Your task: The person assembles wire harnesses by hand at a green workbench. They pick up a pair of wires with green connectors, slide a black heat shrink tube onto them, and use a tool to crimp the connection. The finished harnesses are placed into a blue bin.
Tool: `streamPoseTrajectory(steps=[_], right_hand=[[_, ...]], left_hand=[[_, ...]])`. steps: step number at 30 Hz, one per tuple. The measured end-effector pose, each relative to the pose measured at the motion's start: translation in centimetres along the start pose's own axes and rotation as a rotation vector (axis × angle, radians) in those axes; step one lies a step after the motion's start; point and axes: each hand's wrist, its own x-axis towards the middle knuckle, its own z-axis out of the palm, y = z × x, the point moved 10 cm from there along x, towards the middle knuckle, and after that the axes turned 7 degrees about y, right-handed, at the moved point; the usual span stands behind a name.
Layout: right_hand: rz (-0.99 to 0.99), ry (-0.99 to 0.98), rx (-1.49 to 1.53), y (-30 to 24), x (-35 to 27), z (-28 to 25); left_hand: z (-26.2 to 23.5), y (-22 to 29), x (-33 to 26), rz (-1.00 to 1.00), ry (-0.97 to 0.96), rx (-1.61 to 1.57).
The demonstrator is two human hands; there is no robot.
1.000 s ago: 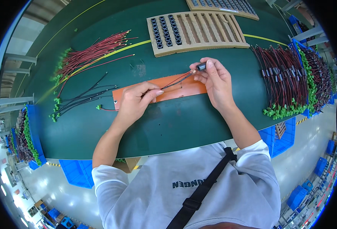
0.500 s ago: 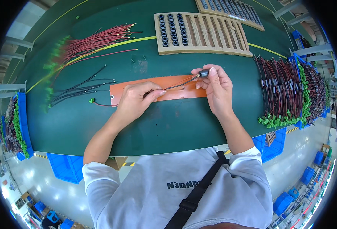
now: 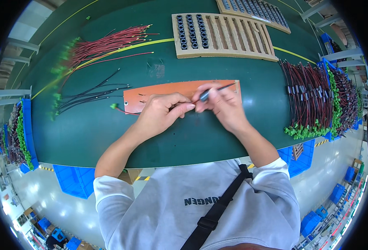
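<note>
Shifted toward eight o'clock since the earlier frame, the black cylinder [image 3: 204, 95], gripped by the blurred right hand [image 3: 221, 104], hangs over the orange strip [image 3: 167, 87] at two o'clock from the left hand [image 3: 163, 110], which pinches wires [image 3: 227, 86]. Threading looks underway; sliding further calls for steady tension.

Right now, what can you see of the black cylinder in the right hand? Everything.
The black cylinder is short and dark, blurred; its material can't be told. It sits tilted in the fingers of the right hand, above the orange strip. A red wire shows at its lower left; a dark wire end points up and right beyond the fingers. Its openings aren't discernible.
</note>
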Motion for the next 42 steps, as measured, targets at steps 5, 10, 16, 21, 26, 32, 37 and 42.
streamPoseTrajectory(steps=[5, 10, 16, 21, 26, 32, 37, 42], right_hand=[[-0.283, 0.135, 0.029, -6.8, 1.1, -6.9], [-0.162, 0.024, 0.037, -4.4, 0.9, -3.2], [0.014, -0.169, 0.03, 2.1, 0.9, 4.6], [-0.093, -0.14, 0.022, 0.1, 1.6, 5.1], [-0.063, -0.212, -0.177, 2.8, 2.3, 8.3], [-0.024, -0.139, -0.083, 4.3, 3.2, 7.4], [-0.003, -0.14, -0.069, 5.3, 3.4, 7.1], [0.017, -0.102, -0.094, 5.6, 3.8, 6.6]], left_hand=[[-3.7, 0.5, -1.2, -0.008, 0.084, 0.133], [-3.3, 0.3, -1.9, 0.059, 0.055, 0.164], [-3.3, 0.2, -2.3, 0.018, 0.043, 0.03], [-8.5, -0.3, -3.6, 0.024, 0.18, 0.073], [-8.3, -0.9, -4.0, -0.017, 0.166, -0.135], [-11.1, -6.9, -4.6, -0.13, 0.247, -0.567], [-10.6, -7.4, -4.7, -0.103, 0.288, -0.503], [-11.0, -8.5, -4.6, -0.147, 0.358, -0.591]])
